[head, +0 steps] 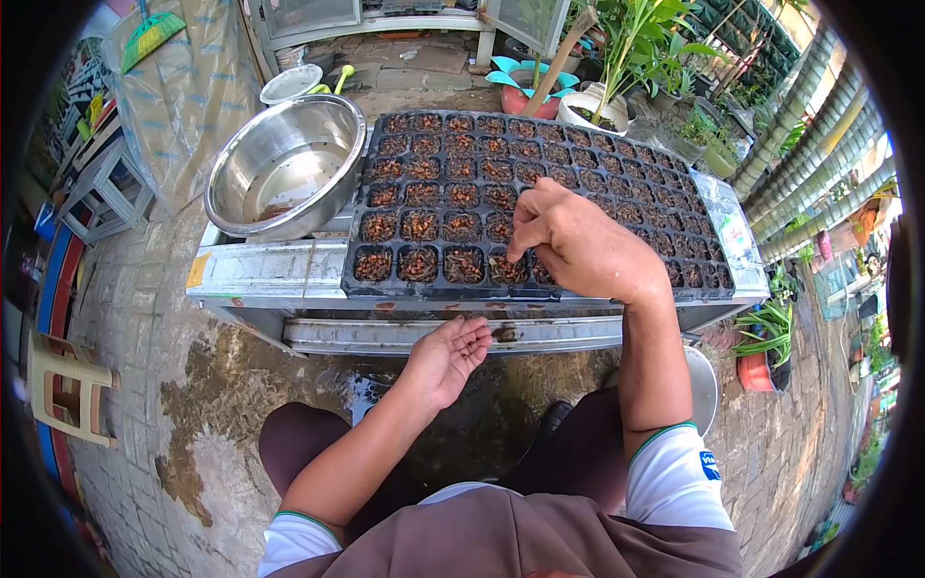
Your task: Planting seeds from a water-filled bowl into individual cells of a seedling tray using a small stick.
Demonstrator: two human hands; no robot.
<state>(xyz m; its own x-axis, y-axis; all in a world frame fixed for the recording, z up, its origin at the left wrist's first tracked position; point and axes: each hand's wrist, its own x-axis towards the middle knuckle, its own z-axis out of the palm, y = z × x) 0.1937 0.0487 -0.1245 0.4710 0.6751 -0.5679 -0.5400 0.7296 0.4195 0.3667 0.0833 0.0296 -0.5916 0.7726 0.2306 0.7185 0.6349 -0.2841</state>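
Note:
A black plastic seedling tray (462,244) lies on a metal stand in front of me. Its cells hold dark, coarse growing medium, with orange-brown granules on top in many of them. My right hand (571,238) is over the front middle of the tray, its fingertips down near a front-row cell; whether they pinch anything cannot be told. My left hand (452,357) is palm up below the tray's front edge, fingers slightly curled, with a few small dark brown bits (470,345) on the fingers. Left of the tray stands a stainless steel basin (289,166) with shallow liquid and dark specks in it.
The metal stand (260,271) carries tray and basin. Behind the basin are a white bucket (290,83) and a light green handle. A wooden handle (560,61) leans behind the tray by potted plants. A plastic stool (69,386) is at left, a red pot (762,370) at right.

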